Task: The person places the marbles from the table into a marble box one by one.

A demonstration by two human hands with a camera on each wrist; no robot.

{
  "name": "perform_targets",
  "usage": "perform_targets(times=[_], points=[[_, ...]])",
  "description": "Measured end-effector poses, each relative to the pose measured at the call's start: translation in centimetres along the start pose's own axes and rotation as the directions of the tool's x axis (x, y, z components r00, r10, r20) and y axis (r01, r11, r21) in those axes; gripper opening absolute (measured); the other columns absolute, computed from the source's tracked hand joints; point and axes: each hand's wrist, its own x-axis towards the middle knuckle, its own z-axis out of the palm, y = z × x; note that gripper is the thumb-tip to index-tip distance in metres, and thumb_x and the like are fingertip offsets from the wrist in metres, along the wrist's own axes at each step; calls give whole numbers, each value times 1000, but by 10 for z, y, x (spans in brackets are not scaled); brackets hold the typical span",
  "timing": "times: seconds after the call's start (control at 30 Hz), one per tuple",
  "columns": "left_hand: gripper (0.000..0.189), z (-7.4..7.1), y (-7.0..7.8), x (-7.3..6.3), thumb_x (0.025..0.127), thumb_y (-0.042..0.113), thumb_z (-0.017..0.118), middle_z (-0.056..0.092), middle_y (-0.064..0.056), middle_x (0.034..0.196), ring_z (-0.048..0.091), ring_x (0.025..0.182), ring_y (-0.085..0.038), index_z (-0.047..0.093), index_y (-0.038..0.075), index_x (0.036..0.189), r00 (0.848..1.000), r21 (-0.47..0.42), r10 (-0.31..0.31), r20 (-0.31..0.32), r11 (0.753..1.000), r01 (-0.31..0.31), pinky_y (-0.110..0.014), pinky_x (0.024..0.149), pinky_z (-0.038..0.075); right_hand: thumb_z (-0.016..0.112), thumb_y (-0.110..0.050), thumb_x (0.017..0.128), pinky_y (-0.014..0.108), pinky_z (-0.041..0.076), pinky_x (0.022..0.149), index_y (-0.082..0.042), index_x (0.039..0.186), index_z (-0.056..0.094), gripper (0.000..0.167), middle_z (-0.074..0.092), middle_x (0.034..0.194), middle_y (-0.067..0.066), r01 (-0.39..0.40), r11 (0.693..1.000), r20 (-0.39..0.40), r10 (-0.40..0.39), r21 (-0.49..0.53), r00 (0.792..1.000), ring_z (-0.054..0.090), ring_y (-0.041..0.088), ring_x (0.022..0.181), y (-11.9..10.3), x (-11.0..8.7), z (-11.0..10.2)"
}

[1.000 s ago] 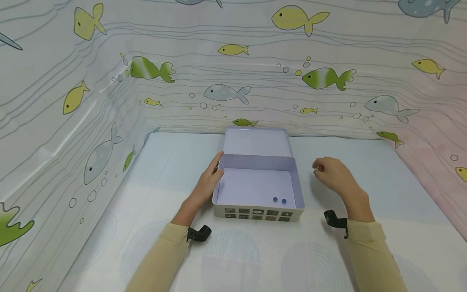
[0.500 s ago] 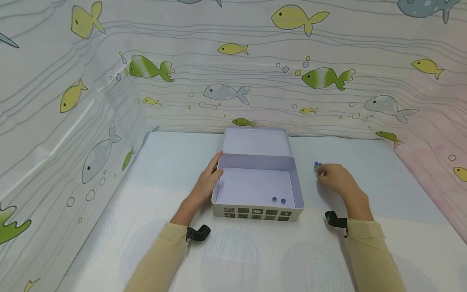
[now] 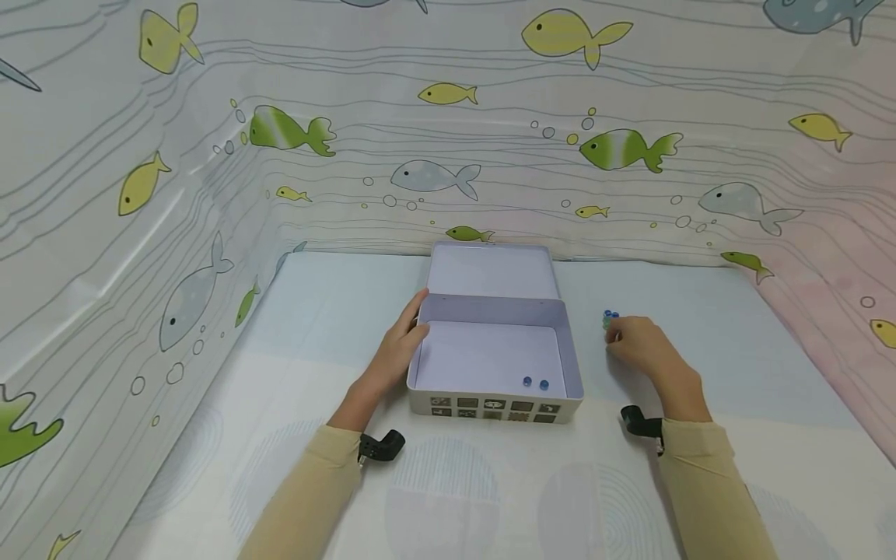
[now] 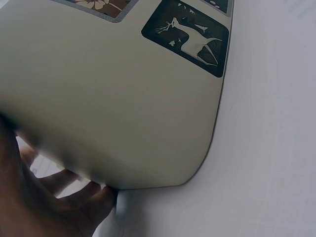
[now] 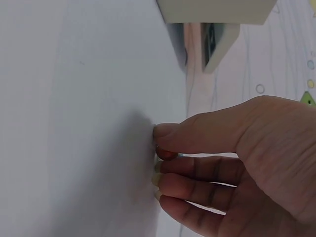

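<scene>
A tin box (image 3: 490,406), pale lavender inside, stands on the table with its hinged lid (image 3: 490,272) thrown back. Inside, near the front right, lie two blue glass beads (image 3: 535,383). My left hand (image 3: 392,358) grips the box's left wall, thumb over the rim and the other fingers (image 4: 98,202) along the outside. To the right of the box, my right hand (image 3: 640,342) has its fingers curled down at the tabletop beside a small cluster of blue and green glass beads (image 3: 609,315). The fingers partly cover the cluster, and I cannot tell whether they pinch a bead.
A pale blue and white cloth (image 3: 462,498) covers the table. Behind and at both sides rises a fish-printed curtain (image 3: 518,117). Small picture squares, one with a deer (image 4: 192,39), decorate the box's outside. Each wrist wears a black camera (image 3: 381,446).
A second ago the right hand hid the bead cluster; its fingers have since shifted a little toward the front, and beads show past them. The left hand and the box stay put.
</scene>
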Motion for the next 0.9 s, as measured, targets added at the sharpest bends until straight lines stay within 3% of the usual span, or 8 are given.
perform_targets(times=[0.23, 0.57, 0.9], points=[[60, 0, 1, -1, 105, 24, 36, 15, 10, 167, 20, 155, -26, 13, 38, 159, 1000, -7, 0, 4, 1000, 0, -53, 124, 20, 59, -5, 86, 36, 47, 64, 1, 94, 70, 14, 65, 86, 16, 14, 1000, -2, -14, -3, 1000, 56, 26, 76, -5, -1, 0], [60, 0, 1, -2, 105, 25, 36, 16, 9, 167, 22, 154, -27, 13, 37, 159, 1000, -5, -2, -2, 1000, 2, -53, 124, 21, 58, -5, 88, 45, 51, 71, 3, 98, 70, 18, 66, 92, 20, 59, 998, -47, -59, -7, 997, 59, 31, 83, -15, -4, -4], [60, 1, 0, -1, 104, 30, 36, 16, 10, 167, 21, 154, -25, 13, 38, 159, 1000, -2, -5, -1, 1000, 5, -52, 124, 20, 60, -4, 89, 37, 48, 67, 1, 100, 70, 16, 64, 86, 12, 107, 994, -78, -105, 11, 991, 56, 25, 79, -32, -7, -11]])
